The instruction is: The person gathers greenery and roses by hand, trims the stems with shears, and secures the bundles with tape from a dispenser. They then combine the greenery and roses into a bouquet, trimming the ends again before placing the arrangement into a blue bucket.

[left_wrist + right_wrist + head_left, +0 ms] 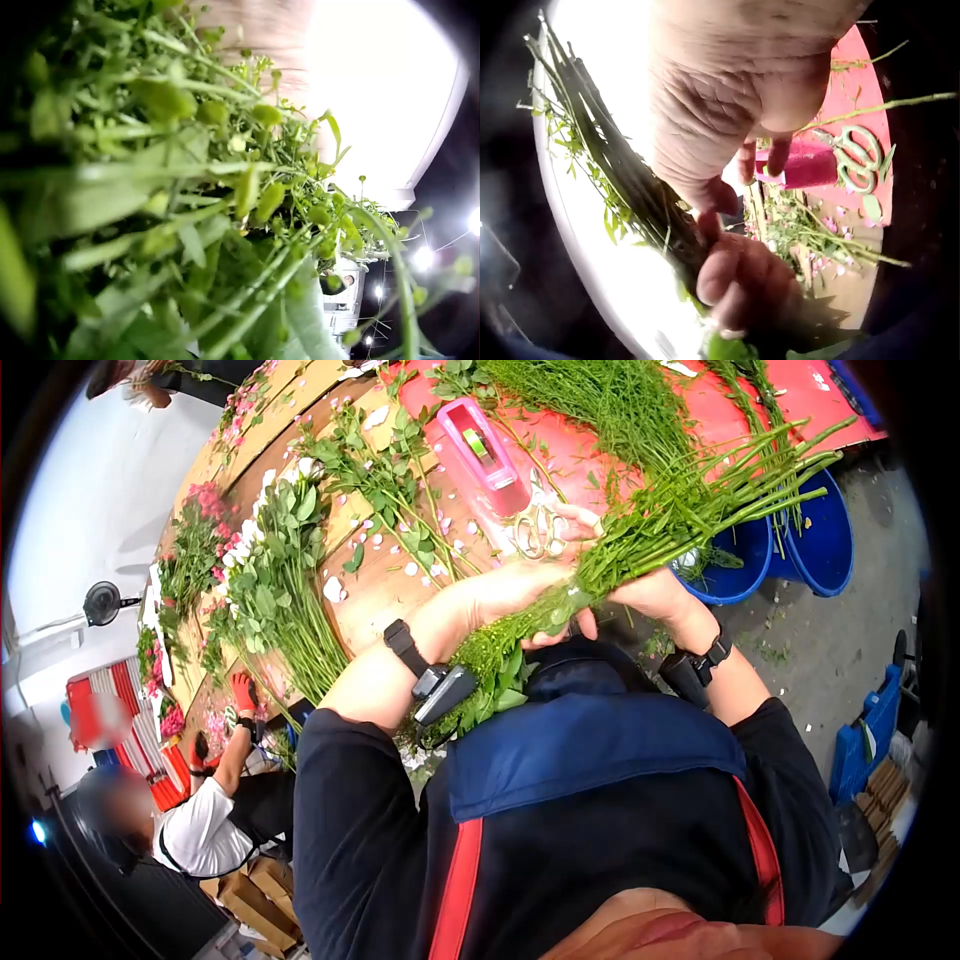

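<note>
A bunch of leafy green stems [640, 545] runs across the person's front, its cut ends pointing to the upper right. Leaves and small buds [262, 199] crowd the left wrist view, under the left forearm. The left hand [530, 590] grips the bunch near its middle; its curled fingers [739, 277] show in the right wrist view. The right hand [645, 595] is against the stems just beyond, its thumb close to the left fingertips and its other fingers extended on the far side. Scissors [540, 528] lie beside those fingers, near a pink tape dispenser [477, 445].
White roses [285, 530] with long stems and pink flowers [200, 510] lie on the wooden table at left. Feathery greenery [610, 410] covers the red surface [430, 400]. Blue buckets [825, 540] stand at right. A person with red gloves [244, 692] works at lower left.
</note>
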`<state>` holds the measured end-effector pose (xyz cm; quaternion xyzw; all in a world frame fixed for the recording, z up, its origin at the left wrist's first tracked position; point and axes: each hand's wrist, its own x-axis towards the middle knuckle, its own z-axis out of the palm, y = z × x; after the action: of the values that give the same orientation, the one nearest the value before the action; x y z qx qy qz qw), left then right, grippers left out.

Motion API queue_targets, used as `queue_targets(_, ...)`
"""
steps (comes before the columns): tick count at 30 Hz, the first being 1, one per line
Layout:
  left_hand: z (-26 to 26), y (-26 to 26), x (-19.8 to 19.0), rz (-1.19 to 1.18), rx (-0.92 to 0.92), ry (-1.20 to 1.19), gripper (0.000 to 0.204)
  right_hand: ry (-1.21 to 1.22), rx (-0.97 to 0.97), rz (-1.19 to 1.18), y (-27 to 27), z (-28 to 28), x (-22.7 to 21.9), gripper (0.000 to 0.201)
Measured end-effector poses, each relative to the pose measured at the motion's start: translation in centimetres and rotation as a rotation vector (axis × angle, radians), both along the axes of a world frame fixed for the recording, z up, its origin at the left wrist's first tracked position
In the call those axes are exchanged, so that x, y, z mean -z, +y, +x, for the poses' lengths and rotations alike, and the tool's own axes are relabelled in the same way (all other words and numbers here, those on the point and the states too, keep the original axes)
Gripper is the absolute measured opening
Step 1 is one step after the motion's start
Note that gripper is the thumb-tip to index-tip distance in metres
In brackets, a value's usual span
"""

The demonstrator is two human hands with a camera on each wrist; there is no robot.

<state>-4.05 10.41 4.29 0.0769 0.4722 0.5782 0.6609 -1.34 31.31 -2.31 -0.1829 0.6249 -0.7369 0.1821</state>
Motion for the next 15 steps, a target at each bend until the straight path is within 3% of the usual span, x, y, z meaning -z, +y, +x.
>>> queue_targets(1,0.2,0.3,0.2,0.002,0.014,-0.041,0.071,-0.001,-0.093,-0.006,0.1,-0.3,-0.5,0.067)
queue_targets(3,0.4,0.6,0.4,0.006,0.029,-0.118,0.071,0.073,-0.178,0.083,0.2,-0.9,-1.1,0.062)
queue_targets(6,0.8,0.7,1.2,-0.01,0.005,-0.153,0.067,-0.005,-0.082,0.271,0.1,-0.5,-2.8,0.047)
queue_targets(7,0.9,0.8,0.9,-0.039,-0.008,-0.13,0.067,0.148,-0.035,0.391,0.9,-0.2,-0.9,0.042)
queue_targets(9,1.0,0.9,0.8,-0.132,-0.047,-0.013,0.07,0.181,-0.031,0.281,2.0,0.9,0.6,0.039)
queue_targets(11,1.3,0.6,0.8,-0.156,-0.161,-0.012,0.059,0.104,0.091,0.267,1.7,1.7,0.8,0.022)
queue_targets(15,1.4,-0.2,2.6,-0.017,-0.213,0.16,0.031,0.15,0.088,0.449,1.0,2.1,0.2,0.007)
